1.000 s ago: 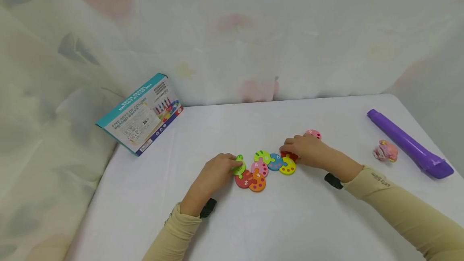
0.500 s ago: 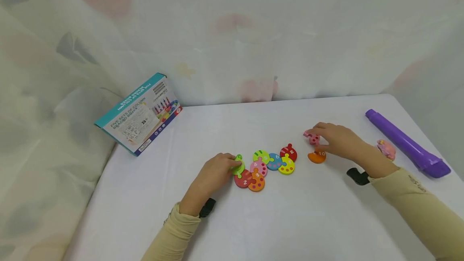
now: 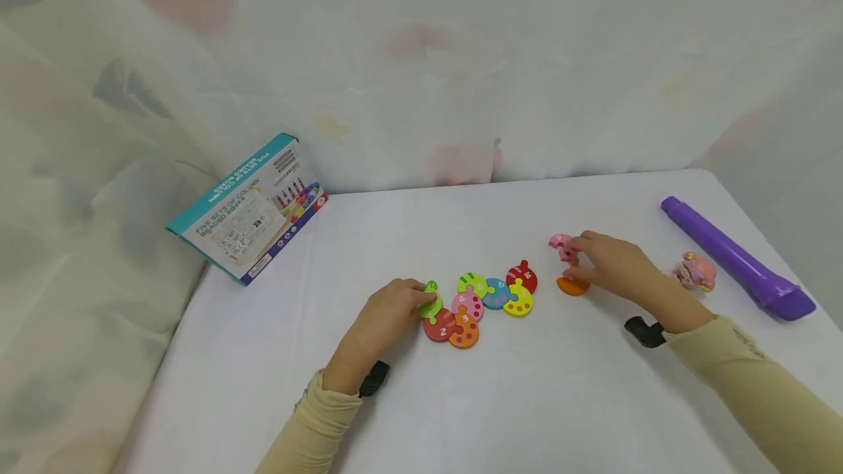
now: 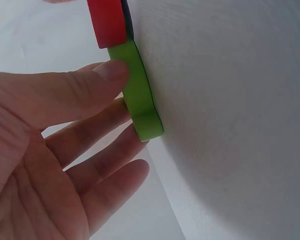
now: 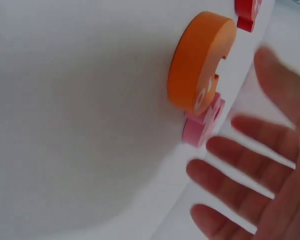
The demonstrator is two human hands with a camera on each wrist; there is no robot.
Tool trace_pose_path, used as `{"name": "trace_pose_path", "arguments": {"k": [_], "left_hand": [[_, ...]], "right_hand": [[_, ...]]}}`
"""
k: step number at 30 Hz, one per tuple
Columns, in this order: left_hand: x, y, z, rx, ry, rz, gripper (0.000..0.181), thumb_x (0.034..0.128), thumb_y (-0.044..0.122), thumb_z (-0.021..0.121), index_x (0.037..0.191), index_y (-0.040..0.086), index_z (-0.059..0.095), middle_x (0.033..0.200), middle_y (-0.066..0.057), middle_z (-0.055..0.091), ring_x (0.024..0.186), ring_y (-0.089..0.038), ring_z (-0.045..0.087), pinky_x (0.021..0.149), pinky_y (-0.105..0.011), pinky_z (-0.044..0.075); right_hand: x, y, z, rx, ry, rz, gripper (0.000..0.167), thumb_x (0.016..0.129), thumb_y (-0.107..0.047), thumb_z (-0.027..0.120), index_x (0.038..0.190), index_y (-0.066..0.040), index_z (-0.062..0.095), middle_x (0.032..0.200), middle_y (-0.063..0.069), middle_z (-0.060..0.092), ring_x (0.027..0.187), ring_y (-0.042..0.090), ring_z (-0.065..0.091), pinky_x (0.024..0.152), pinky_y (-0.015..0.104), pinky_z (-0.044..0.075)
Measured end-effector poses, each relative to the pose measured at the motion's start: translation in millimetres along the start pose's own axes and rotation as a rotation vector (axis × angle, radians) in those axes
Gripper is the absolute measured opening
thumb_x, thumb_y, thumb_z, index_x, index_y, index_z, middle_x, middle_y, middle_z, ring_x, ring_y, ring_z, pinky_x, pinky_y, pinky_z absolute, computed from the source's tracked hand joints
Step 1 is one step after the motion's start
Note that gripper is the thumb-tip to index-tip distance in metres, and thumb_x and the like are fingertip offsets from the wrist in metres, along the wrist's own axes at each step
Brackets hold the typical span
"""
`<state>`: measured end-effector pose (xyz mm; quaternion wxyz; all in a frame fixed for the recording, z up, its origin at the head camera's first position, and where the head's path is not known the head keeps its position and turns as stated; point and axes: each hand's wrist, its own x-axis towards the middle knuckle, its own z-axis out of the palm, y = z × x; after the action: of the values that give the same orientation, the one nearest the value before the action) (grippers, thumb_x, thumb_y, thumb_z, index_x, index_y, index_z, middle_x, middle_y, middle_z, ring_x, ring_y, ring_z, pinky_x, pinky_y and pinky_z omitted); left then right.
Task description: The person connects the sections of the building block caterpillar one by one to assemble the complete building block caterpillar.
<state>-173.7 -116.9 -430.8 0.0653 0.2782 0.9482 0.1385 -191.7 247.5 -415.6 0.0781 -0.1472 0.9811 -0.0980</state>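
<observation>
My left hand (image 3: 390, 313) pinches the green puzzle piece (image 3: 431, 304) between thumb and fingers at the left end of a joined row. The row goes on with a red piece marked 2 (image 3: 438, 326), orange 3 (image 3: 465, 332), pink 4 (image 3: 468, 306), light green 5 (image 3: 470, 283), blue 6 (image 3: 497, 294), a yellow piece (image 3: 519, 303) and red 8 (image 3: 521, 279). To the right, my right hand (image 3: 617, 265) hovers with fingers spread by a loose pink piece (image 3: 563, 247) and an orange piece (image 5: 190, 65). The right wrist view shows it holding neither.
A cardboard box (image 3: 250, 211) labelled for beaded columns stands at the back left of the white table (image 3: 395, 415). At the right lie a purple tube-shaped object (image 3: 734, 258) and a small crumpled pink thing (image 3: 697, 271). Patterned cloth hangs behind.
My right hand has left the red 8 piece and moved right, to the loose pink and orange pieces. The left hand keeps its pinch on the green piece.
</observation>
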Motion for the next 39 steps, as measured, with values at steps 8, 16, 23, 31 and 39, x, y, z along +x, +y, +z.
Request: {"name": "trace_pose_path", "arguments": {"k": [8,16,23,31,39], "left_hand": [[-0.3,-1.6,0.9,-0.006,-0.002,-0.001,0.032,0.0816,0.012,0.070,0.112,0.019,0.069,0.116,-0.004,0.062,0.107,-0.020,0.056,0.091,-0.034,0.047],[1.3,-1.4,0.2,0.004,-0.003,0.005,0.032,0.0816,0.012,0.070,0.113,0.020,0.069,0.116,-0.004,0.062,0.108,-0.020,0.056,0.091,-0.034,0.047],[1.3,-2.8,1.5,0.004,-0.006,0.007,0.033,0.0812,0.011,0.071,0.113,0.020,0.068,0.116,-0.004,0.062,0.108,-0.020,0.056,0.091,-0.034,0.047],[0.9,-1.9,1.9,0.002,-0.013,0.002,0.033,0.0816,0.012,0.070,0.114,0.019,0.068,0.117,-0.004,0.062,0.109,-0.020,0.056,0.091,-0.034,0.047],[1.4,-2.6,1.7,0.005,-0.010,0.004,0.033,0.0809,0.013,0.071,0.113,0.019,0.068,0.116,-0.004,0.062,0.107,-0.020,0.056,0.091,-0.033,0.047]], "right_hand": [[23.5,3.0,2.1,-0.016,-0.024,0.062,0.052,0.079,-0.028,0.073,0.122,-0.005,0.057,0.100,0.013,0.057,0.081,0.026,0.056,0.069,0.045,0.053],[34.8,2.1,2.8,0.041,-0.038,0.041,0.048,0.079,-0.017,0.070,0.123,-0.005,0.055,0.099,0.012,0.055,0.075,0.021,0.053,0.061,0.035,0.052],[33.7,-25.4,2.2,0.020,-0.015,-0.107,0.047,0.077,-0.022,0.074,0.121,-0.013,0.059,0.103,0.007,0.056,0.077,0.019,0.055,0.061,0.030,0.052],[37.0,-36.8,9.0,-0.085,-0.008,-0.220,0.050,0.073,-0.021,0.078,0.120,-0.014,0.061,0.107,0.009,0.058,0.088,0.026,0.058,0.073,0.041,0.054],[42.8,-38.0,13.0,-0.122,-0.004,-0.285,0.048,0.074,-0.019,0.078,0.119,-0.015,0.061,0.107,0.007,0.060,0.098,0.024,0.056,0.075,0.040,0.052]]}}
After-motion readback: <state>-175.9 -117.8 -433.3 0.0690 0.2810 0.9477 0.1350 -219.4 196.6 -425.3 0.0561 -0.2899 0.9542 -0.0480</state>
